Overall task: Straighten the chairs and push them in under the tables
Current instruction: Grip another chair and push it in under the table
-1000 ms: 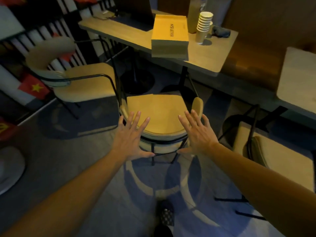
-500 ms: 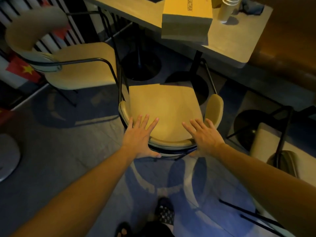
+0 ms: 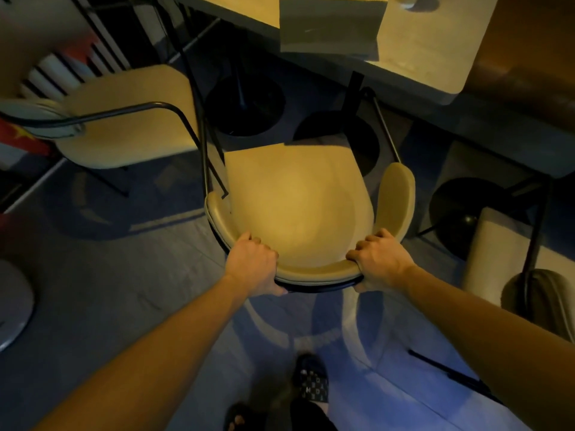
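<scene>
Tabletop (image 3: 435, 48) up top, a box (image 3: 329, 23) standing on it, contents not visible. Centre chair (image 3: 295, 206) sits angled just short of its edge, seat front partly under. Both hands, spread flat above the backrest a second ago, have now closed on it: left hand (image 3: 253, 264), right hand (image 3: 381, 261). Grip is set, so the push-in can probably start. Second chair (image 3: 130, 119) left, still out.

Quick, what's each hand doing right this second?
Left hand: closed on the chair backrest, left of its curve.
Right hand: closed on the same backrest, right of its curve.
</scene>
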The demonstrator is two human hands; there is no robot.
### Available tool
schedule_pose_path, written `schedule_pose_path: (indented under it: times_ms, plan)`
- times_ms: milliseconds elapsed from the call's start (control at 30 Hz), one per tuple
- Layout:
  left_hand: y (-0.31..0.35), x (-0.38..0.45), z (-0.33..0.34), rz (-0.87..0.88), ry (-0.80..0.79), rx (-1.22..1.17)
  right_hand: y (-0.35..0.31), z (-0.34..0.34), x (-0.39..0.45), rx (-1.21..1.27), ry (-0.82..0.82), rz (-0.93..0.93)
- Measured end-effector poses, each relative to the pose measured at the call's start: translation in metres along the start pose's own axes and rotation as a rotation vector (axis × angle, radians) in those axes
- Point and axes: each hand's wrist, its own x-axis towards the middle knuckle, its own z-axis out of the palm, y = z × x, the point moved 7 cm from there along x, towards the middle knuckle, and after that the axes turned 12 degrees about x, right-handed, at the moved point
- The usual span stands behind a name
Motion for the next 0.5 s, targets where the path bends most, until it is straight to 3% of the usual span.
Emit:
schedule_pose_path:
  times_ms: [300,500]
  plan:
    - [-0.006,-0.005,0.005,0.093,0.039,0.018,-0.015,-0.007,-0.012,0.071,-0.010,0.130]
    - [-0.047,-0.025,0.034,0.257,0.089,0.070,-0.097,0.002,-0.021,0.190,0.027,0.293]
